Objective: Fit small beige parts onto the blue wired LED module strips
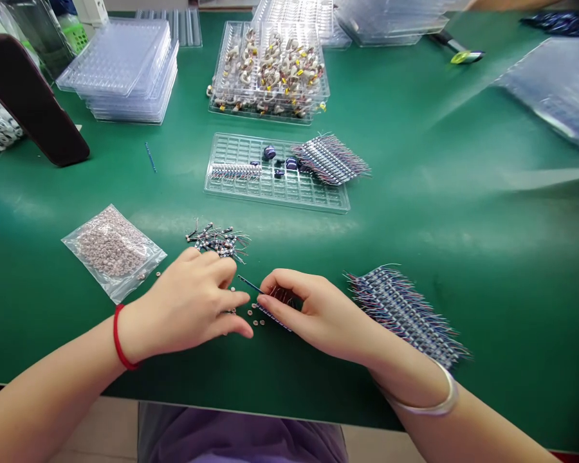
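My left hand [197, 299], a red cord at its wrist, hovers low over the green table with thumb and index finger apart and nothing visible between them. Several small pinkish rings [255, 323] lie by its fingertips. My right hand [313, 308] pinches a thin blue strip [249, 283] between thumb and fingers. Fine wires [284, 296] show inside its curled fingers, partly hidden. Just beyond my left hand is a loose pile of small wired parts [219, 239]. A mat-like row of wired parts [410, 315] lies beside my right forearm.
A zip bag of small rings [110, 247] lies left. Ahead is a clear tray [275, 196] with wired parts and dark coils. Behind it stand a filled tray [270, 74] and stacked clear trays [120, 71]. A phone [29, 96] leans at left; a blue strip [150, 157] lies near it.
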Demonstrator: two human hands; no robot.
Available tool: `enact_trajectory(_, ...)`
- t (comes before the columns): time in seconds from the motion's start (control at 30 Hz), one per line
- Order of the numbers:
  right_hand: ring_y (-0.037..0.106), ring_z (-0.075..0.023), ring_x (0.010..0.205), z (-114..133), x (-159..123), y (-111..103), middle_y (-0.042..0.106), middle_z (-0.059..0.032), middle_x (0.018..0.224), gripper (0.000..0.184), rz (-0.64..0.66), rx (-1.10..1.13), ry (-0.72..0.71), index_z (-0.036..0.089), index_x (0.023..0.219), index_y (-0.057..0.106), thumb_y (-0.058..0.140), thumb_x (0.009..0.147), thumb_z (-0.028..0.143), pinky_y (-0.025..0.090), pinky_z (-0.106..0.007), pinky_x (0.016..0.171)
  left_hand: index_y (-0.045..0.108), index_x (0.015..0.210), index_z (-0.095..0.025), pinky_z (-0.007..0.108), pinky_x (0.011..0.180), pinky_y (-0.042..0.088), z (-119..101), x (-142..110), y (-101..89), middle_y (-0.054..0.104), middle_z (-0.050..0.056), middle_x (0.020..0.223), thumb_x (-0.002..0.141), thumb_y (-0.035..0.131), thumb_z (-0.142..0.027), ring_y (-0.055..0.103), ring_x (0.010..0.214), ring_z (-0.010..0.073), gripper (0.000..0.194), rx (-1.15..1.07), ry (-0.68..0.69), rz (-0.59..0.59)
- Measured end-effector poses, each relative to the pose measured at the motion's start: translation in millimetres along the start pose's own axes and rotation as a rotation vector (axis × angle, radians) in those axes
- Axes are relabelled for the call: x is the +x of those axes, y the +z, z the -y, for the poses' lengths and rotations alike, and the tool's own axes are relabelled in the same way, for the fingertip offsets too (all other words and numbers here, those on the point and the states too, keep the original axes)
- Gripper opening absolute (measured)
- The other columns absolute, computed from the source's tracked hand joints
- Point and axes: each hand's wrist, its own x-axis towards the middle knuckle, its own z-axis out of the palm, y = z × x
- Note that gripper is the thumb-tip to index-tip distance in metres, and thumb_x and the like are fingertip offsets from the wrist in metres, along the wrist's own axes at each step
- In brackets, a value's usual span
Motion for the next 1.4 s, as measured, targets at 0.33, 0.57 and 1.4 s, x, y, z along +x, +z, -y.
enact_trajectory(0.33,0.051,-0.0146,0.055,0.4,-4.3,4.3,0.059,0.0003,0.063,0.018,0.014,-0.033,0.044,0.022,0.074,0.054,0.051,0.090,0.029,0.041,-0.026,0.052,0.077,0.094,-0.024,0.030,0.063,0.030,37.1,0.0,-8.5,0.049,0.001,0.073,0.090,0.062,-0.039,0.047,0.068,0.0149,0.022,0.007,-0.229,-0.235)
enact_trajectory(0.57,0.051,-0.0140,0.054,1.1,-3.9,4.3,0.059,0.0001,0.062,0.017,-0.005,-0.036,0.047,0.021,0.073,0.055,0.052,0.089,0.027,0.041,-0.025,0.051,0.077,0.094,-0.022,0.030,0.062,0.029,35.3,2.3,-8.0,0.048,0.000,0.071,0.089,0.063,-0.038,0.045,0.065,0.0139,0.022,0.015,-0.225,-0.250)
enact_trajectory(1.4,0.053,-0.0143,0.060,1.0,-10.7,8.2,0.057,-0.0007,0.069,0.014,-0.076,-0.272,-0.194,0.021,0.079,0.051,0.048,0.092,0.015,0.042,-0.026,0.053,0.077,0.090,-0.023,0.033,0.062,0.031,34.4,4.1,-6.0,0.051,0.003,0.075,0.089,0.061,-0.040,0.049,0.069,0.0167,0.023,0.027,-0.225,-0.244)
